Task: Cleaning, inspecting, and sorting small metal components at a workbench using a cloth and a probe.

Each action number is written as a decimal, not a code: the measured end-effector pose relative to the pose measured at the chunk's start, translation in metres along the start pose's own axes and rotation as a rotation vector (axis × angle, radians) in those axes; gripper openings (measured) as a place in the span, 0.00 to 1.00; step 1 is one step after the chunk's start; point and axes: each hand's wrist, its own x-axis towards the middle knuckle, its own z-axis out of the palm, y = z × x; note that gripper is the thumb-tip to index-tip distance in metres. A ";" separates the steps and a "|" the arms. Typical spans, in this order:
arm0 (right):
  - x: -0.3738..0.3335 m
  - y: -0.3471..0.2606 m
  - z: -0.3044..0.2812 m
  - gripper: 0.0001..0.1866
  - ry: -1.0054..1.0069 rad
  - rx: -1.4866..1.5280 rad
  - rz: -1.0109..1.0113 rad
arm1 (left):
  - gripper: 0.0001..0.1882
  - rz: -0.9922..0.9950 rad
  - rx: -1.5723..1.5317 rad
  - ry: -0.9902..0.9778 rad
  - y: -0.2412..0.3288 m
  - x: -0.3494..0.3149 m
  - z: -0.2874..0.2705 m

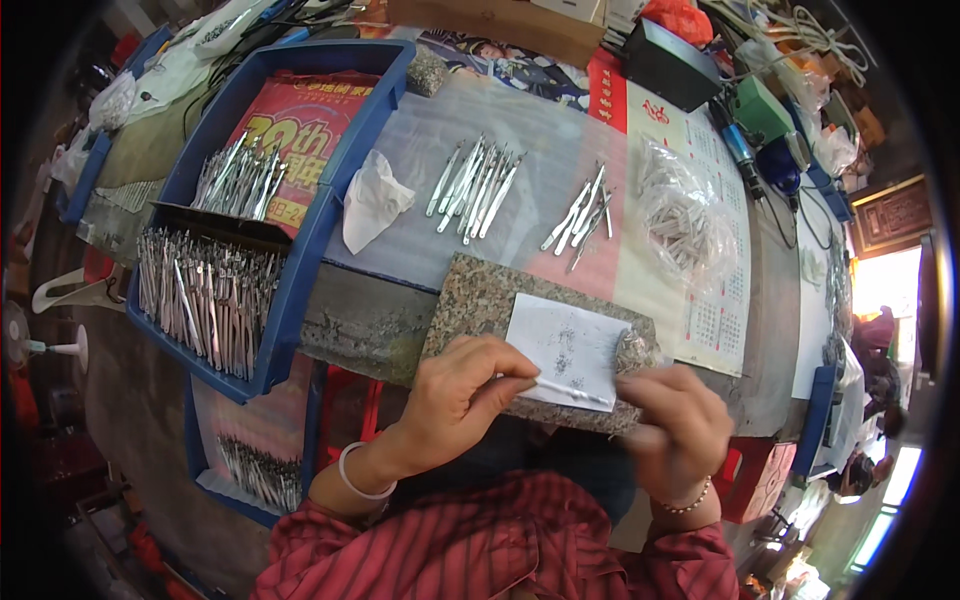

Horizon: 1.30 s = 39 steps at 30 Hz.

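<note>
My left hand (463,392) is closed in a pinch on one end of a slim silvery metal tool (578,394). The tool lies across the lower part of a white paper sheet (545,335) with small dark specks on it. Beneath the paper is a speckled granite slab (470,290) at the table's near edge. My right hand (680,415) is at the slab's right end, its fingers smeared by motion; whether it holds anything is hidden. A crumpled clear plastic piece (636,352) sits by the paper's right edge, near my right fingers.
Several similar silvery tools (475,190) lie beyond the slab, with a smaller group (582,215) to their right. A clear bag of pale pieces (685,225) lies farther right. At left, a blue tray (345,190) holds many tools; crumpled tissue (376,203) is beside it.
</note>
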 end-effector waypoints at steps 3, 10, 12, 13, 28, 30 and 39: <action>0.005 0.013 0.005 0.17 0.142 0.039 -0.050 | 0.06 0.200 0.334 0.120 -0.017 0.009 0.006; -0.015 0.004 -0.010 0.12 -0.162 0.212 0.109 | 0.09 0.240 0.710 0.151 -0.026 0.005 0.007; 0.016 0.009 0.027 0.07 -0.182 0.019 0.110 | 0.08 0.250 0.725 0.107 -0.025 0.008 0.008; 0.016 0.030 0.045 0.08 -0.190 0.187 0.067 | 0.09 0.246 0.711 0.097 -0.025 0.009 0.005; 0.041 0.022 0.070 0.12 -0.261 0.223 0.055 | 0.10 0.226 0.608 0.111 -0.032 0.005 -0.008; 0.036 0.017 0.063 0.09 -0.300 0.277 0.225 | 0.10 0.237 0.610 0.106 -0.035 0.004 -0.009; 0.007 -0.008 0.022 0.11 0.268 0.080 -0.023 | 0.08 0.257 0.605 0.125 -0.031 0.004 -0.009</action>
